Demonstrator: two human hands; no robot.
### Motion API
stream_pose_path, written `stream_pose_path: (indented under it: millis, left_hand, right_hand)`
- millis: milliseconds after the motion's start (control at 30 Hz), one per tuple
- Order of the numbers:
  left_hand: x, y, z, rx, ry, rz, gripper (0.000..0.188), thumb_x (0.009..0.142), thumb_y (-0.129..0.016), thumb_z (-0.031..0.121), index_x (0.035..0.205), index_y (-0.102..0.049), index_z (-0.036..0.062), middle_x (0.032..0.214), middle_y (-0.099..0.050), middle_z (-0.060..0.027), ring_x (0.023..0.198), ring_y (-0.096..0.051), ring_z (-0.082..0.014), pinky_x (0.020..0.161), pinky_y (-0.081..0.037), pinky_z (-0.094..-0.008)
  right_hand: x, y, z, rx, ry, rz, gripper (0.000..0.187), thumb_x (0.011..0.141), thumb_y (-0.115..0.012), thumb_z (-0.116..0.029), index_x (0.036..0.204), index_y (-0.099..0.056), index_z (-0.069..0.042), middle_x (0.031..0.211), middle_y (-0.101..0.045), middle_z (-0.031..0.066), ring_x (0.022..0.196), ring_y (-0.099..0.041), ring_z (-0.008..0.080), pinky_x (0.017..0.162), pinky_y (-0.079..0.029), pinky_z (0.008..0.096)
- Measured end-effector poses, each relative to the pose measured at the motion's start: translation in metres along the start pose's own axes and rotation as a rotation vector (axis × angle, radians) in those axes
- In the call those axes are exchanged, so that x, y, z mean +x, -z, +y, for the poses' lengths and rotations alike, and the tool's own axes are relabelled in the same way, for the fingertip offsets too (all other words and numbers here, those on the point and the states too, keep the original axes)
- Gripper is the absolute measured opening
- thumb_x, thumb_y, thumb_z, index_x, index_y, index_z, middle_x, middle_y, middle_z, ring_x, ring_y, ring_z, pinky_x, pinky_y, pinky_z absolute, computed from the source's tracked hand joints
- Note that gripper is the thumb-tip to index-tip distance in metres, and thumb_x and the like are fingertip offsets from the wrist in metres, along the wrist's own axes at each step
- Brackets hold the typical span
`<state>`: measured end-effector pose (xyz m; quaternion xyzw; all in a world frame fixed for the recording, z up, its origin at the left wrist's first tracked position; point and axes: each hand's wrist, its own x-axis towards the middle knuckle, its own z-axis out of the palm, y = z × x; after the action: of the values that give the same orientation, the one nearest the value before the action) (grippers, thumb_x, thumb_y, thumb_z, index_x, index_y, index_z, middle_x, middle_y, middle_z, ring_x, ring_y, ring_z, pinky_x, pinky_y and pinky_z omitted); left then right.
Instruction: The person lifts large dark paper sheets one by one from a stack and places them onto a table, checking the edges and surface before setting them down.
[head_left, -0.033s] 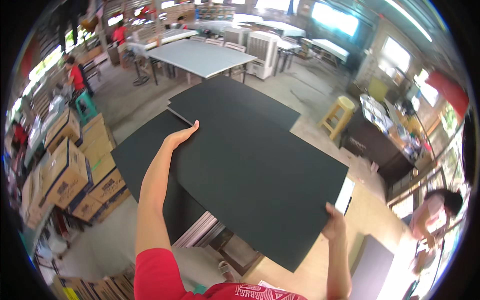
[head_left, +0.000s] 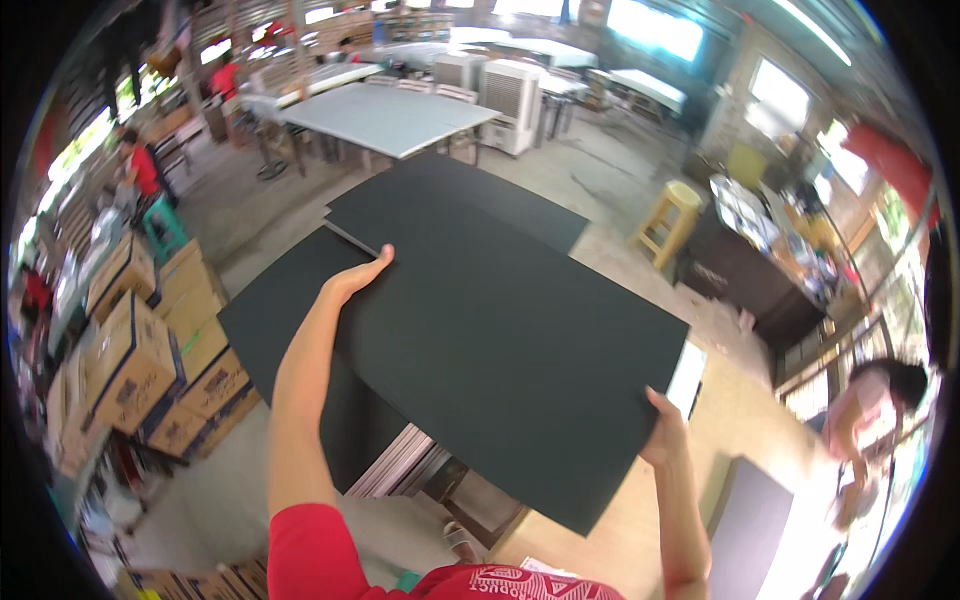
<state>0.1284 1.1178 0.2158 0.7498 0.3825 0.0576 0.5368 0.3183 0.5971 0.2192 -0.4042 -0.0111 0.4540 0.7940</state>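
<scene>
A large black board (head_left: 510, 350), flat and rectangular, lies across the space between my hands. My left hand (head_left: 360, 280) grips its left edge, thumb on top and the other fingers hidden beneath. At the right corner my right hand (head_left: 665, 432) pinches the edge, its thumb showing above. Below and to the left is a stack of similar black boards (head_left: 285, 300), whose pale layered edges (head_left: 395, 460) show at the near side. Another black sheet (head_left: 450, 195) sticks out past the far edge of the held one; whether they touch is unclear.
A light wooden tabletop (head_left: 740, 400) at right bears a dark grey board (head_left: 752, 525). Cardboard boxes (head_left: 130, 360) are piled at left. A yellow stool (head_left: 670, 222), a cluttered desk (head_left: 755, 300) and a pale table (head_left: 390, 115) stand farther off. A person (head_left: 870, 410) bends at far right.
The whole view has shifted slightly, with the surroundings sliding a little left in the picture. Both hands keep their hold on the black board.
</scene>
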Motion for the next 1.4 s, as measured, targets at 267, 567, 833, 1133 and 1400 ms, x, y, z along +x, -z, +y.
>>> stream_pose_path:
  millis: [267, 567, 833, 1133, 1400]
  left_hand:
    - [-0.125, -0.021, -0.055, 0.041, -0.288, 0.394, 0.079, 0.088, -0.055, 0.065, 0.113, -0.056, -0.0105, 0.105, -0.060, -0.0134, 0.094, -0.057, -0.0209, 0.084, -0.047, -0.0351]
    - [-0.334, -0.278, -0.051, -0.327, -0.208, 0.639, 0.080, 0.058, -0.047, -0.006, 0.137, -0.035, -0.0085, 0.130, -0.048, -0.0160, 0.118, -0.050, -0.0284, 0.102, -0.041, -0.0373]
    - [-0.429, -0.448, -0.109, -0.189, -0.591, 0.322, 0.068, 0.074, -0.076, 0.023, 0.127, -0.045, -0.0074, 0.121, -0.057, -0.0166, 0.110, -0.056, -0.0292, 0.097, -0.043, -0.0398]
    - [-0.469, -0.462, -0.113, -0.188, -0.264, 0.051, 0.077, 0.071, -0.086, 0.025, 0.132, -0.047, -0.0019, 0.127, -0.055, -0.0123, 0.114, -0.053, -0.0250, 0.097, -0.045, -0.0391]
    - [-0.435, -0.323, 0.150, 0.081, -0.622, -0.434, 0.090, 0.080, -0.066, 0.060, 0.143, -0.039, 0.0006, 0.142, -0.048, -0.0178, 0.126, -0.051, -0.0301, 0.101, -0.043, -0.0437]
  right_hand:
    - [0.003, 0.055, 0.020, -0.393, 0.718, 0.545, 0.078, 0.094, -0.055, -0.055, 0.141, -0.039, 0.004, 0.136, -0.050, 0.0153, 0.123, -0.048, 0.0256, 0.101, -0.041, 0.0380]
    - [-0.117, 0.243, -0.073, -0.278, 0.912, 0.497, 0.073, 0.089, -0.061, -0.057, 0.122, -0.053, 0.007, 0.114, -0.063, 0.0153, 0.105, -0.058, 0.0224, 0.093, -0.047, 0.0358]
    - [-0.183, 0.386, -0.128, -0.370, 1.037, 0.252, 0.093, 0.073, -0.065, -0.072, 0.125, -0.053, 0.005, 0.115, -0.064, 0.0101, 0.106, -0.059, 0.0187, 0.093, -0.047, 0.0344]
    - [-0.194, 0.432, -0.128, -0.448, 0.855, 0.112, 0.103, 0.062, -0.064, -0.082, 0.118, -0.058, 0.005, 0.111, -0.065, 0.0083, 0.103, -0.059, 0.0178, 0.091, -0.047, 0.0343]
    - [-0.179, 0.458, -0.125, -0.475, 0.842, 0.021, 0.097, 0.072, -0.058, -0.078, 0.133, -0.048, -0.003, 0.123, -0.058, 0.0049, 0.113, -0.053, 0.0179, 0.097, -0.044, 0.0374]
